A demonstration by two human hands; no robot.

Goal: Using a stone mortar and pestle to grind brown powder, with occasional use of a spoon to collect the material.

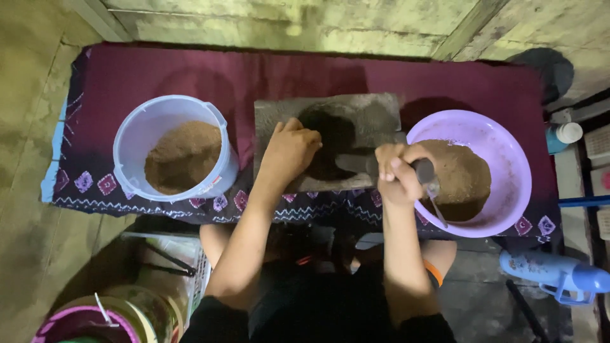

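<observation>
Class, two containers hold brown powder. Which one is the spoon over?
The purple bowl, beside the right hand holding the spoon; the white bucket stands left, untouched.

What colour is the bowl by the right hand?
Light purple bowl, seen best in the head view.

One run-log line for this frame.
left hand: on grey stone slab | right hand: holds metal spoon over purple plastic bowl
</observation>
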